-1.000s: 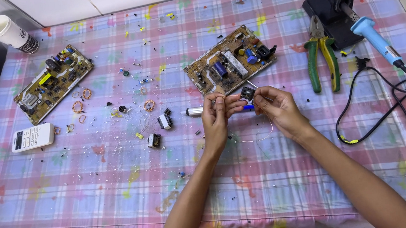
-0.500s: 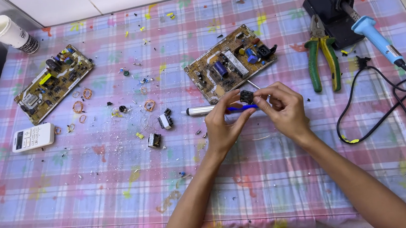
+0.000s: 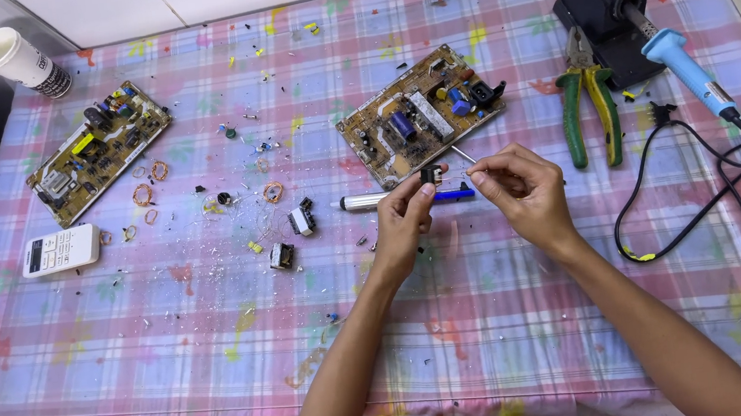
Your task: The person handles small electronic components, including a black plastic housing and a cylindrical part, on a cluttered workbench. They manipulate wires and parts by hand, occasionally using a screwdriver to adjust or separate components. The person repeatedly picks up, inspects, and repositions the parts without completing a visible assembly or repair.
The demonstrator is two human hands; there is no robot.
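While the small black component point(image 3: 429, 175) sits pinched between thumb and fingertips of the left hand point(image 3: 405, 216), it hangs just above the checked tablecloth point(image 3: 492, 314), in front of the nearer circuit board point(image 3: 421, 117). Right hand point(image 3: 520, 189): fingertips pressed together close beside the part; whether they grip anything, cannot tell. Blue-and-silver pen-shaped tool point(image 3: 402, 198) lies under both hands. Green-handled pliers point(image 3: 589, 102) and blue soldering iron point(image 3: 682, 74) to the right. Second board point(image 3: 98, 149) and white remote point(image 3: 60, 250) far left.
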